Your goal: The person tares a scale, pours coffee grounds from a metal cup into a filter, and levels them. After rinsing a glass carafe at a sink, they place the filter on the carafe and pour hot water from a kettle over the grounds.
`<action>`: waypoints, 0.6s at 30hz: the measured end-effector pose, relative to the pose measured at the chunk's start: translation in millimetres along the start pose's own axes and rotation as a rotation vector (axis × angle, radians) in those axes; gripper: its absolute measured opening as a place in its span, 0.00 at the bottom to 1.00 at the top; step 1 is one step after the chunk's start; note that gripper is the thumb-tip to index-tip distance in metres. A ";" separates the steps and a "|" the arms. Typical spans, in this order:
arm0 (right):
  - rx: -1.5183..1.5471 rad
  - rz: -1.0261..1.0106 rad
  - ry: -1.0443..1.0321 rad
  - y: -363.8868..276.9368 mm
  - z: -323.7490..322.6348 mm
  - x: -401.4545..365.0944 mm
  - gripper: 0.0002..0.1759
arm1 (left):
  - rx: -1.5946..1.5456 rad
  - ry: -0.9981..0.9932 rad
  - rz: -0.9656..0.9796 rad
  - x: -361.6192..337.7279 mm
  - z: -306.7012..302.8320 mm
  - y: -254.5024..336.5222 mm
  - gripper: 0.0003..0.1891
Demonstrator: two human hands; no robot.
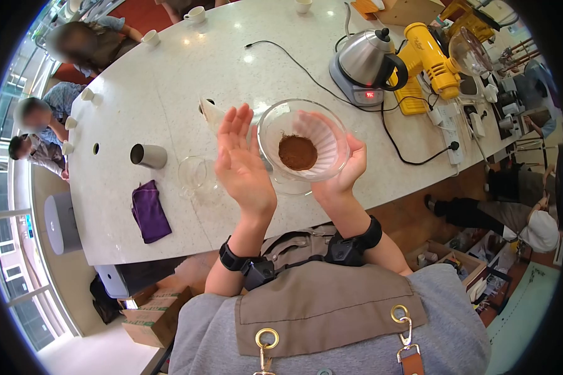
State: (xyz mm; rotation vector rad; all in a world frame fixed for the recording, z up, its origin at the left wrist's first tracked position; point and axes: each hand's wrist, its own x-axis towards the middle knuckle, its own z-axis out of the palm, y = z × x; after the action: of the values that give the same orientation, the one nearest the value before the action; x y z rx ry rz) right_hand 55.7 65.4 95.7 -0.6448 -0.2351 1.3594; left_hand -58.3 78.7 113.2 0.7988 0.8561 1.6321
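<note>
Over the front of the table I hold a clear glass coffee dripper (333,128) with ribbed walls. Brown ground coffee (298,152) lies in its bottom. My right hand (343,164) grips the dripper's right side, some of its fingers showing through the glass. At the left side my left hand (245,165) is open, palm toward the dripper and fingers stretched out, right at the rim. Left of that hand stands a clear glass vessel (194,172), and beyond the fingertips lies a pale object (211,114), partly hidden.
A metal cup (149,156) and a folded purple cloth (151,212) are on the left. At the back right, a steel kettle (364,55) sits on a lit base beside a yellow grinder (428,59), with black cables around. People sit across the table (256,75) near white cups (195,14).
</note>
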 end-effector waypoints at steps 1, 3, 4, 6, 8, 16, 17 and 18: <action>0.033 -0.013 0.005 0.9 -1.2 -0.5 0.38 | 0.061 -0.016 -0.003 -1.1 0.3 0.9 0.34; 0.053 -0.010 0.001 -2.6 2.7 -3.5 0.38 | 0.017 0.016 -0.019 1.9 -3.1 1.1 0.34; 0.073 -0.009 -0.003 -4.2 4.2 -4.9 0.38 | -0.028 0.045 -0.036 3.2 -4.5 0.0 0.34; 0.037 -0.042 -0.032 2.2 7.3 -7.0 0.37 | 0.127 -0.101 -0.018 -5.8 -3.1 -7.1 0.34; -0.003 -0.068 -0.066 2.5 8.4 -8.5 0.37 | 0.345 -0.234 0.072 -8.1 -0.1 -5.7 0.34; 0.058 -0.009 -0.082 0.2 5.1 -11.3 0.37 | 0.106 -0.146 -0.017 -11.4 5.8 -8.8 0.34; 0.059 -0.012 -0.080 2.1 3.8 -12.1 0.37 | 0.054 -0.108 -0.064 -12.2 7.0 -8.3 0.35; 0.057 -0.023 -0.117 5.5 1.7 -12.5 0.37 | 0.054 -0.109 -0.065 -13.0 6.2 -8.0 0.35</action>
State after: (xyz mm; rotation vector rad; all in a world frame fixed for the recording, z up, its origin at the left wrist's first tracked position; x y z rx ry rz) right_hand 47.5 54.3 96.6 -0.5146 -0.2956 1.3784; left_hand -46.5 68.1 108.6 0.8807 0.8428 1.4995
